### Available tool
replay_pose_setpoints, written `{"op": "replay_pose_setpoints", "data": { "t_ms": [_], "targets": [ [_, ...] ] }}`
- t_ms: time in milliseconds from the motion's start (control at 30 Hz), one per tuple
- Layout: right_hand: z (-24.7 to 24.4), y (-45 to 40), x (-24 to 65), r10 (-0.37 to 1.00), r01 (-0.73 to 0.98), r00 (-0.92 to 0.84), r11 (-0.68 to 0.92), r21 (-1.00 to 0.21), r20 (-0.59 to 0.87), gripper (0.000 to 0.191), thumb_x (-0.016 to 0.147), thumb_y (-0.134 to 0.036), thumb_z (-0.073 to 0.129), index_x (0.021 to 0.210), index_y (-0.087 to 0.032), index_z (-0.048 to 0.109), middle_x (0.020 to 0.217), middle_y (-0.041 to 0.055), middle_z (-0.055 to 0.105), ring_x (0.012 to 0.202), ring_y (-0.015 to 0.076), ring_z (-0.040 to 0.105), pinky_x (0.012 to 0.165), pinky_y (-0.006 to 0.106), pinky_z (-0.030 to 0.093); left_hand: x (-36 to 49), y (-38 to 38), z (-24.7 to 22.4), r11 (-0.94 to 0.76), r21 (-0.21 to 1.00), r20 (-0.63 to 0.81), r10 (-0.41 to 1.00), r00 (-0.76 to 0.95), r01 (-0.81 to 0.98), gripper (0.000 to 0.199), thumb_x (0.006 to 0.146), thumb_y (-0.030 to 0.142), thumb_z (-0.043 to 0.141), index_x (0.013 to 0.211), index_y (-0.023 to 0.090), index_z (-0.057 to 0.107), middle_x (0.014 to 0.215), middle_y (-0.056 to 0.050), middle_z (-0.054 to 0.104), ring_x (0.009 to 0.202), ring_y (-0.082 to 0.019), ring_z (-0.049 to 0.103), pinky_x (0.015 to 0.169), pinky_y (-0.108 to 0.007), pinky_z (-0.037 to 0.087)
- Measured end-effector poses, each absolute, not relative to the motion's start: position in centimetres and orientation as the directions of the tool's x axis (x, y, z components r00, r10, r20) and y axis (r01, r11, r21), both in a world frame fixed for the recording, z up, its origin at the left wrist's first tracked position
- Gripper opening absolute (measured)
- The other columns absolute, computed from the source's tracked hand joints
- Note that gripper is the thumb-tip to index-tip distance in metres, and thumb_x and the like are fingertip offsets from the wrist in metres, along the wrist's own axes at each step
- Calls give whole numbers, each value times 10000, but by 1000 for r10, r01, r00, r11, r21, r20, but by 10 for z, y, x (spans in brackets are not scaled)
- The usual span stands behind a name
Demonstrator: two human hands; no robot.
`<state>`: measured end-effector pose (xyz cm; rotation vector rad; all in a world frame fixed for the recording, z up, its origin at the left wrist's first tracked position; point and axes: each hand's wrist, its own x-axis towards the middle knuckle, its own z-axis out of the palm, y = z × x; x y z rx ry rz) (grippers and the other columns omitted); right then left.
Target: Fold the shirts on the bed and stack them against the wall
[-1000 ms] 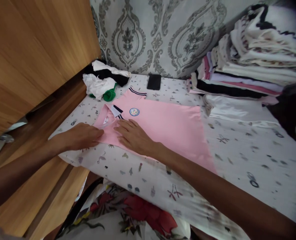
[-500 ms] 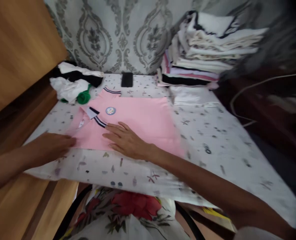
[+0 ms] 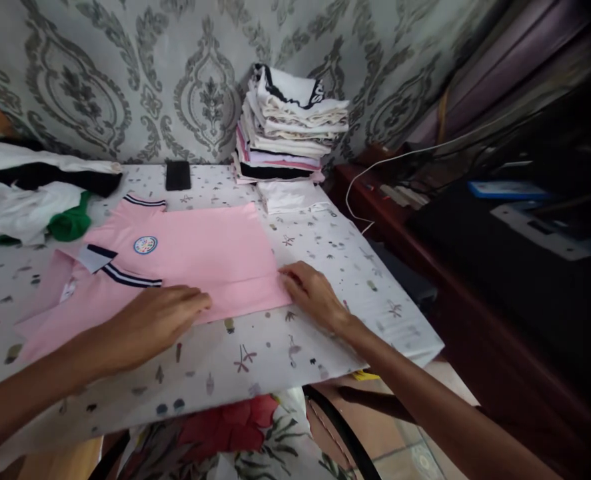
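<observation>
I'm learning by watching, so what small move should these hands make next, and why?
Probably smooth the crease in the pink shirt with the right hand, since it runs lengthwise from near that hand toward the left hand, which lies at the shirt's near edge.

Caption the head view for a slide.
Left hand on a pink shirt, right hand at its hem, stacked clothes beyond.

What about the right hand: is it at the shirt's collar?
No, the right hand is at the hem of the pink shirt, away from the collar.
</observation>
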<state>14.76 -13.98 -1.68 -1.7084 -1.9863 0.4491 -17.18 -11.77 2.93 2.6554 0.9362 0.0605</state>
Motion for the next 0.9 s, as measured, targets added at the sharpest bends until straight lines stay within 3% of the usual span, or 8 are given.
{"op": "replay_pose_setpoints", "data": {
  "t_ms": [200,333,400,500,600,667,767,900],
  "targets": [
    [-12,-142,135,923,848,-202,332,-412,328,268,940,-255,499,1164,-194,633,1018,102,635,911,247,634,786,398,557,-111,-113,15,-771,437,47,533,845,462,209,958,166,434,969,193,641,988,-88,676,940,-217,606,823,-321,484],
    [-2,-99,128,872,778,-288,454,-435,396,255,953,-226,468,1130,-196,649,1011,88,655,904,222,646,792,366,555,-134,-58,39,-607,591,7,663,748,532,214,965,293,454,1060,210,628,1037,-55,700,906,-181,646,774,-275,499],
    [3,-58,120,870,765,-329,473,-438,367,262,956,-223,471,1144,-178,648,1070,98,671,967,221,651,831,364,550,-161,-8,51,-552,522,20,770,637,650,250,941,295,446,1088,201,624,1054,-62,704,922,-193,652,788,-286,501],
    [6,12,103,893,833,-377,443,-332,246,343,935,-133,443,1218,-149,635,1216,123,660,1121,220,620,962,379,503,-207,72,58,-341,212,1,937,349,916,289,877,237,448,1090,171,632,1100,-100,699,1012,-233,642,897,-337,484],
    [1,71,90,925,898,-355,377,-227,135,438,884,-63,442,1285,-119,610,1348,161,596,1244,242,553,1030,394,446,-244,127,52,-181,142,-25,982,187,973,417,768,193,528,1169,124,620,1297,-186,620,1196,-307,580,973,-384,454],
    [-5,96,87,943,917,-319,333,-219,99,424,882,-100,475,1285,-110,607,1371,185,575,1258,275,535,1012,410,445,-261,146,44,-116,142,-59,990,125,983,542,693,200,596,1228,115,600,1329,-209,596,1196,-335,576,927,-373,472],
    [-13,118,88,961,937,-272,277,-211,53,393,878,-207,556,1256,-116,618,1258,179,641,1193,290,565,943,385,468,-272,160,31,-49,182,-121,990,71,982,630,622,218,659,1238,102,596,1135,-172,686,996,-288,643,771,-296,485],
    [-10,124,91,972,945,-237,233,-228,13,214,825,-193,610,1012,-140,702,949,92,729,915,224,658,737,277,470,-275,162,29,-46,293,-120,989,85,955,316,633,273,672,911,125,673,760,-59,668,783,-226,618,652,-261,439]
  ]
}}
